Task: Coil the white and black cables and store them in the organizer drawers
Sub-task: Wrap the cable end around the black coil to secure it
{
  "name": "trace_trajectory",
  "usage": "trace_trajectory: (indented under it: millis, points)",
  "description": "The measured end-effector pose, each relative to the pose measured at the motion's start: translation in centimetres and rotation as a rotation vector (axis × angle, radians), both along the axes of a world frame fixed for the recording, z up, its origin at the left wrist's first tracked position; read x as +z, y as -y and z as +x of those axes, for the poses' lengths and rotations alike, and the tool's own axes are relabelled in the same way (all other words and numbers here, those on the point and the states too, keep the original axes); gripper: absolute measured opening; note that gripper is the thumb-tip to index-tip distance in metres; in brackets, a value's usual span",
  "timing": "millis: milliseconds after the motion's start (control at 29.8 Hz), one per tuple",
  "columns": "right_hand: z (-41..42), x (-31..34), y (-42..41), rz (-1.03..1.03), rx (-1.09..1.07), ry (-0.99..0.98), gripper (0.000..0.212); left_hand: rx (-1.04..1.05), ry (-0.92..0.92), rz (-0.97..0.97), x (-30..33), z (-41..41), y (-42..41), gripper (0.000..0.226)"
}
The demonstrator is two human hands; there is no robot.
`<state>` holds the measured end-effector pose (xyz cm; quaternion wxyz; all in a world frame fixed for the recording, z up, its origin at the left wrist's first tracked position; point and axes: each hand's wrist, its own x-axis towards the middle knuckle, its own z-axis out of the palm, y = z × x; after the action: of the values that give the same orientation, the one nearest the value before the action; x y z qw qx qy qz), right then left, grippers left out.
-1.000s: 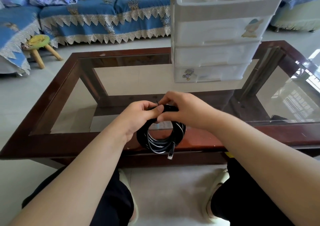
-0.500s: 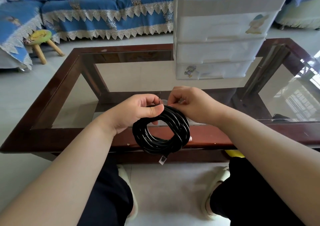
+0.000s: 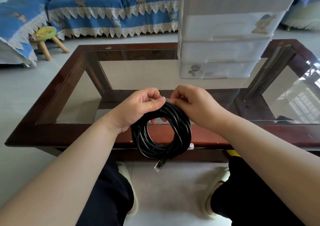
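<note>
A black cable (image 3: 181, 132), wound into a round coil, hangs over the near edge of the table. A clear plug (image 3: 158, 166) dangles from its bottom and a second clear plug shows at its right side. My left hand (image 3: 138, 109) grips the top of the coil, fingers through the loop. My right hand (image 3: 192, 103) pinches the coil's top beside it, where a thin tie sticks up. The white organizer (image 3: 225, 51) with three shut drawers and an open top tray stands at the table's far right. No white cable is in view.
The coffee table (image 3: 72, 132) has a dark wood frame and a glass top. A sofa with a blue cover (image 3: 110, 14) and a small wooden stool (image 3: 45, 37) stand beyond it on the floor. My knees and slippers are under the near edge.
The coil has turned from edge-on to face me, and both hands have risen slightly. The right hand shifted from gripping the coil's top to pinching the tie there.
</note>
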<state>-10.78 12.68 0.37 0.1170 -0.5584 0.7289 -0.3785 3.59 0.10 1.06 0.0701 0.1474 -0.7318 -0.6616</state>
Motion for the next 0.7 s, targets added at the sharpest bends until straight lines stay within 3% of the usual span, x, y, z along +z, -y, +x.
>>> trace_trajectory:
  millis: [134, 268, 503, 704]
  points:
    - [0.4, 0.6, -0.3, -0.031, 0.094, -0.035, 0.009, -0.027, 0.013, 0.088, -0.5, 0.2, 0.7, 0.019]
    - [0.5, 1.2, -0.8, 0.059, 0.251, -0.035, 0.039, -0.099, 0.021, 0.101, -0.6, 0.2, 0.6, 0.016]
    - [0.8, 1.4, -1.2, 0.164, 0.254, -0.262, 0.024, -0.184, 0.120, 0.137, -0.8, -0.1, 0.0, 0.032]
    - [0.8, 1.6, -1.7, 0.164, 0.273, -0.241, 0.019, -0.229, 0.160, 0.184, -1.1, 0.0, 0.1, 0.044]
